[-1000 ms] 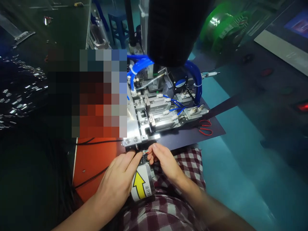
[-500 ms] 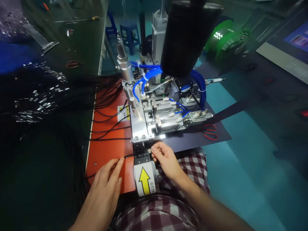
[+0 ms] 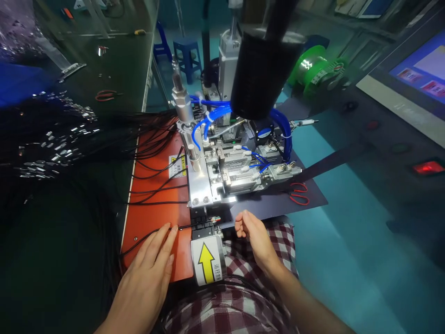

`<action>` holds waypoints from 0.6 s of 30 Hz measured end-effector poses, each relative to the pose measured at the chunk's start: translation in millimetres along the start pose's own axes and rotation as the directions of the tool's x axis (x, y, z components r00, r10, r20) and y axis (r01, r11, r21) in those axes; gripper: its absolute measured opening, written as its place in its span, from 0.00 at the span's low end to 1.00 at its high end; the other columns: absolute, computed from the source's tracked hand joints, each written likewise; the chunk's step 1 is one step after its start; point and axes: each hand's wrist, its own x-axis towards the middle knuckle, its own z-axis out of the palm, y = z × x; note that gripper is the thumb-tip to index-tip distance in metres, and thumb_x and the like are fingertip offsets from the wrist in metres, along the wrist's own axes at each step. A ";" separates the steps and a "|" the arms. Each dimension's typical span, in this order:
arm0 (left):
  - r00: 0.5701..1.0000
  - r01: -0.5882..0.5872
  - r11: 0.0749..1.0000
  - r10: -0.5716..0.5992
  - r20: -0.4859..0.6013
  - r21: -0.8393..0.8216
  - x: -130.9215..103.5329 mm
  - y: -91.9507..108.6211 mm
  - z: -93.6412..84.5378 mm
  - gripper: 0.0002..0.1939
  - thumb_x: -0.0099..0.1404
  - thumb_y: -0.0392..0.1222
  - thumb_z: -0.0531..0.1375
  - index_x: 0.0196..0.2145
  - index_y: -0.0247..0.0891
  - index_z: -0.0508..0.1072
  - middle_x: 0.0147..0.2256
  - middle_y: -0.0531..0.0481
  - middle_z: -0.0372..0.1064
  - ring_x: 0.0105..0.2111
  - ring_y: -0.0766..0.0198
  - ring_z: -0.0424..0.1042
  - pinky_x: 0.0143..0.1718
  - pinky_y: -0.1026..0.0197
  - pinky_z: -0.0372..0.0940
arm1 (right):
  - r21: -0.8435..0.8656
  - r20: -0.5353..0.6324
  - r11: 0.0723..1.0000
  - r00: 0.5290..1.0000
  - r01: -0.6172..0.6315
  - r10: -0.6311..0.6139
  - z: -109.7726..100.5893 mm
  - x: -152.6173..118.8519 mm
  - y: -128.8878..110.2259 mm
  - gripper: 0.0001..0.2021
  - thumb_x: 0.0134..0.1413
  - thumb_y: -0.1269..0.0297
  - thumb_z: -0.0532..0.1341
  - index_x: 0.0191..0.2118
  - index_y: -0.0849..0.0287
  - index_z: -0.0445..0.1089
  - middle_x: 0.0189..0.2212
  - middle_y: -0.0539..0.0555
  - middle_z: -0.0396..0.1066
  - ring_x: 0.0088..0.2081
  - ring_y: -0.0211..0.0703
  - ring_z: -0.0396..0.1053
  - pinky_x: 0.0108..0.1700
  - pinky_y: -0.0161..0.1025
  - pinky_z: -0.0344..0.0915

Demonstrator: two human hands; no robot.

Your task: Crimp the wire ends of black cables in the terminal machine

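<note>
Two bare hands in the head view, the only one; places go by the arrow label point(image 3: 206, 266), white with a yellow arrow. Left hand point(image 3: 148, 264) is left of the label, palm down, fingers almost straight and close together, thumb apart; fingertips lie on a black cable point(image 3: 188, 226) over the orange panel point(image 3: 153, 218), not wrapped round it. Cable comes in from the left, passes under those fingertips and crosses the black track point(image 3: 203, 228) just above the label. Its end, coloured wires point(image 3: 216, 219), sits above the label's right corner. Right hand point(image 3: 255, 239) is up and right of the label, near the wires but apart from them; fingers curled in loosely, thumb by the index finger, nothing visible in the grip, can't tell if the tips meet. Metal machine point(image 3: 239, 181) with blue tubes point(image 3: 218, 111) stands beyond the label; more black cables point(image 3: 156, 202) run up to it, above left of the label. Red-handled tool point(image 3: 299, 195) lies well right of the label, green spool point(image 3: 309, 65) far above and right. Checked cloth point(image 3: 229, 313) directly below the label.
</note>
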 end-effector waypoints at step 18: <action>0.950 -0.061 0.866 0.203 0.236 -0.497 50.3 -34.1 -61.8 0.17 0.68 0.33 0.44 0.49 0.38 0.67 0.50 0.44 0.64 0.47 0.62 0.66 0.47 0.60 0.63 | -0.044 -0.069 0.994 0.993 -0.095 0.092 -25.8 -26.3 2.0 0.18 0.52 0.47 0.60 0.30 0.59 0.67 0.24 0.48 0.63 0.25 0.34 0.58 0.27 0.30 0.57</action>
